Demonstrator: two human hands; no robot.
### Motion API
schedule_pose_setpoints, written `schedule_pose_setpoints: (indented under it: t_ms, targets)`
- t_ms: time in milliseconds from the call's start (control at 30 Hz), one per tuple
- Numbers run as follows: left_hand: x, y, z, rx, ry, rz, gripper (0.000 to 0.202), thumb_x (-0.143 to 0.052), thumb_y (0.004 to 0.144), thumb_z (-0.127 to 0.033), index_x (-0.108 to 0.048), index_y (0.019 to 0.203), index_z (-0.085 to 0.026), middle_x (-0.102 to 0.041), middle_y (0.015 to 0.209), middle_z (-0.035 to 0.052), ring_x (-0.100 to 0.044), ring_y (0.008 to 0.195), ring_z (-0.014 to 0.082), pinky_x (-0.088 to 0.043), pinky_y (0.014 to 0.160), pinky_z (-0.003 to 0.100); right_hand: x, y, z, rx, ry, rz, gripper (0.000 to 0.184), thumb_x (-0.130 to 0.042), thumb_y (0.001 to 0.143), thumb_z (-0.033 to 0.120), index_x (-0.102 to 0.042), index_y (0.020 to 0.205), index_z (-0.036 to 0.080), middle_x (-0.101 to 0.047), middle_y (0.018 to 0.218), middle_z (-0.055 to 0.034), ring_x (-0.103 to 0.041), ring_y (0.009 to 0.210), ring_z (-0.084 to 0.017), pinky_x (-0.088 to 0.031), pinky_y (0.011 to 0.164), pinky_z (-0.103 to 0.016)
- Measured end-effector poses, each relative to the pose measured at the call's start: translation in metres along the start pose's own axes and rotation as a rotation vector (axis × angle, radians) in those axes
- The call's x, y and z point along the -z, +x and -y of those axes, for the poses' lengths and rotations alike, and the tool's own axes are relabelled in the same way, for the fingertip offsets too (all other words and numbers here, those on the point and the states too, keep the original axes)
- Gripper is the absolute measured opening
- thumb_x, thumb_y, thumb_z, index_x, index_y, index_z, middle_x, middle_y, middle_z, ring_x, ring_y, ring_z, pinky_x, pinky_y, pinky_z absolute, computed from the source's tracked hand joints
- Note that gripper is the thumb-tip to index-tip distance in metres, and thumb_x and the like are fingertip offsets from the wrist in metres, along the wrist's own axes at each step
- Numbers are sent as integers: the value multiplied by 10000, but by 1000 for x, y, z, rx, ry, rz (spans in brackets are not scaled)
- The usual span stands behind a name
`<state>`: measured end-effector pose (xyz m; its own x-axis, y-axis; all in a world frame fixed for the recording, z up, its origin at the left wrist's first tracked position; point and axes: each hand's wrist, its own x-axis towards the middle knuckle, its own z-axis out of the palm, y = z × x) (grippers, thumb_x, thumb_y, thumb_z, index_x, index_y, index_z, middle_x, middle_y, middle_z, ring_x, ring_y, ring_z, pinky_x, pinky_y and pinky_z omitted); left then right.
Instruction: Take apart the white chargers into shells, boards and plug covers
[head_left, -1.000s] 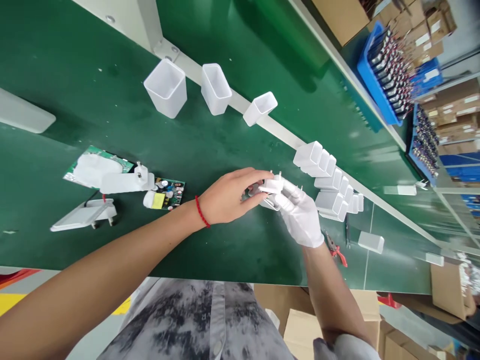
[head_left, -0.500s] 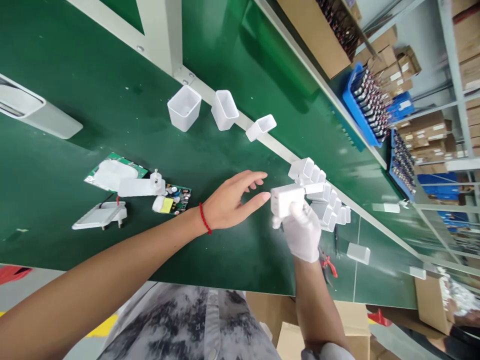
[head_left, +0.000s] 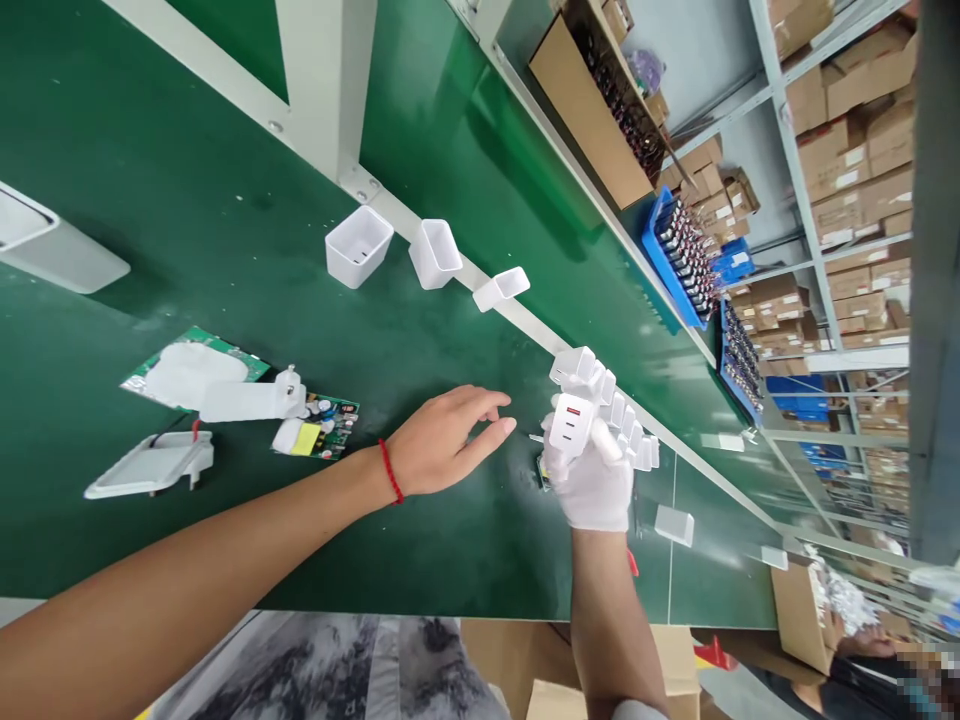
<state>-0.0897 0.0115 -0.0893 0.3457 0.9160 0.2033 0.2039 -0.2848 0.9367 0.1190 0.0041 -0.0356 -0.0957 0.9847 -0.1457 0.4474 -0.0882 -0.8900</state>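
Observation:
My right hand (head_left: pixel 592 490), in a white glove, grips a white charger (head_left: pixel 571 425). The charger's port face, with one red slot and two dark slots, points toward me. My bare left hand (head_left: pixel 442 440) hovers over the green bench (head_left: pixel 450 540), fingers curved and thumb apart, with nothing in it. Past my gloved hand, several white charger cases (head_left: pixel 574 368) stand in a cluster, partly covered by it. Just left of the glove shows a small piece of circuit board (head_left: pixel 543 472), mostly hidden.
Three empty white cases, among them a wide one (head_left: pixel 358 250), stand along the metal rail. To the left lie circuit boards (head_left: pixel 326 425), a plug cover (head_left: pixel 150 465) and a large white housing (head_left: pixel 67 245). Blue trays (head_left: pixel 671 260) sit beyond the rail. Red-handled pliers (head_left: pixel 633 563) are partly hidden.
The charger in my right hand has turned so that its port face shows. My left hand keeps its open shape. The whole view has shifted, and a piece of circuit board shows beside the glove.

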Motion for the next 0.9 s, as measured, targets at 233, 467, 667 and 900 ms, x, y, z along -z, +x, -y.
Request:
schedule_pose_setpoints:
  t_ms: [233,467,667,900]
  targets:
    - [-10,-4,7,-142,242,92,212,-482,927,-252,-615,1039,-132,-686,900,85,-627,883,238,-522,825,391,58,94,12,65,-216,-398,383,-664,774,426,-635,1066,179,-666,1082,-63,-668,858,-198,-591,702,-336]
    - [-10,-2,9,-187,354,155,160,-481,920,-207,-622,979,-159,-665,852,79,-611,854,231,-524,808,386,85,219,-20,-121,-579,-441,287,-628,740,230,-661,988,89,-666,823,-72,-651,638,-172,-571,646,-322]
    - [-8,0,8,-167,380,192,158,-480,919,-194,-618,993,-168,-668,897,76,-606,903,233,-523,838,393,85,214,-15,-221,-748,-440,516,-687,722,271,-616,1189,63,-657,1095,-197,-649,1005,-330,-499,916,-501]
    - [-10,0,9,-159,391,223,203,-463,937,-210,-613,1057,-145,-680,943,98,-614,922,250,-538,852,424,84,130,7,58,-1075,209,756,-742,699,371,-489,1387,187,-599,1301,-139,-441,1332,-348,-203,1157,-596]
